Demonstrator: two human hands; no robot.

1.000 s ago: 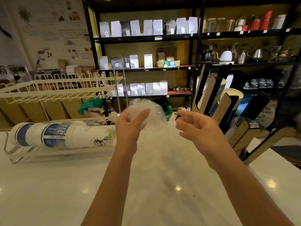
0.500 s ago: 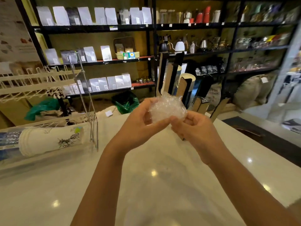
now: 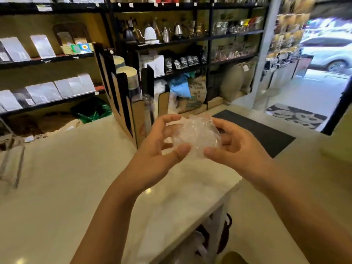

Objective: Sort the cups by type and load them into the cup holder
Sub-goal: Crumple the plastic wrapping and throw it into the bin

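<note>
A crumpled ball of clear plastic wrap (image 3: 196,137) sits between both hands above the white counter (image 3: 57,187). My left hand (image 3: 160,149) cups it from the left with thumb and fingers curled round it. My right hand (image 3: 238,149) presses it from the right. Behind them stands the wooden cup holder (image 3: 122,96) with upright black-edged slats, holding stacked paper cups (image 3: 127,73) and a column of clear cups (image 3: 149,109). The wire rack with the lying cups is out of view, except a blurred edge (image 3: 11,164) at the far left.
The counter's front edge (image 3: 219,202) runs diagonally at lower right, with bags on the floor below it. Black shelves (image 3: 171,39) with kettles and coffee bags fill the back. A dark floor mat (image 3: 262,130) and an open doorway lie to the right.
The view has swung right, so the wire rack with cups left the frame. The plastic wrap, first held by my left hand alone, is now squeezed smaller between both hands.
</note>
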